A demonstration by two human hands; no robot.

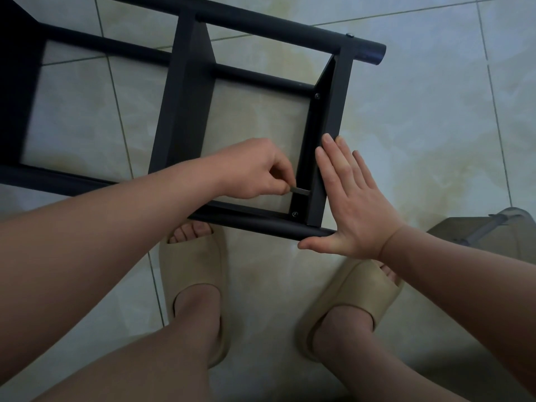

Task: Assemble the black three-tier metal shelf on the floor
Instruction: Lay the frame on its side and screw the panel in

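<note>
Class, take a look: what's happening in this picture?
A person is assembling a black shelf lying on its side on the tiled floor. The left hand pinches a small metal key at the inside of the end tier, while the right hand presses flat on its outer face. Screws already sit at two corners.

Pale marbled floor tiles (420,117) with dark grout lines (496,117), dim bluish light

Head camera, close, steeply down onto shelf (185,97)
</note>
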